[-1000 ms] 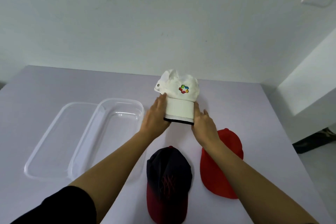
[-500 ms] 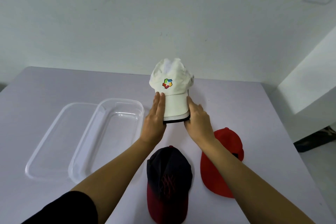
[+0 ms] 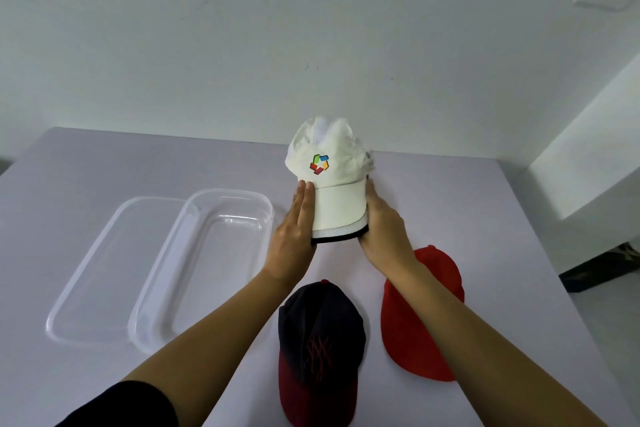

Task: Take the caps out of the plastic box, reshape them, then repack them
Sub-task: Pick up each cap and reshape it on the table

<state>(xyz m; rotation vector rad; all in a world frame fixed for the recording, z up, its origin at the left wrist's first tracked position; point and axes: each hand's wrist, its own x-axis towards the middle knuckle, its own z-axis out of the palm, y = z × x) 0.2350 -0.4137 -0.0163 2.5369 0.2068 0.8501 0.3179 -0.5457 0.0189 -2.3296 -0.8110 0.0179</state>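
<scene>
A white cap (image 3: 337, 184) with a colourful logo is held up above the table, brim towards me. My left hand (image 3: 294, 236) presses flat along the brim's left edge, and my right hand (image 3: 384, 229) grips the brim's right edge. A dark navy cap with a red brim (image 3: 320, 350) lies flat on the table below my arms. To its right lies a red cap (image 3: 419, 315), partly hidden under my right forearm. The clear plastic box (image 3: 162, 270) stands with nothing in it at the left.
The box's clear lid (image 3: 86, 274) lies flat just left of the box. The pale table (image 3: 467, 211) ends at a white wall behind and drops off at the right, where a white ledge (image 3: 588, 149) and dark floor show.
The white cap has turned from a tilted pose to face me squarely, logo centred, and rose slightly. Both hands stayed on the brim's sides.
</scene>
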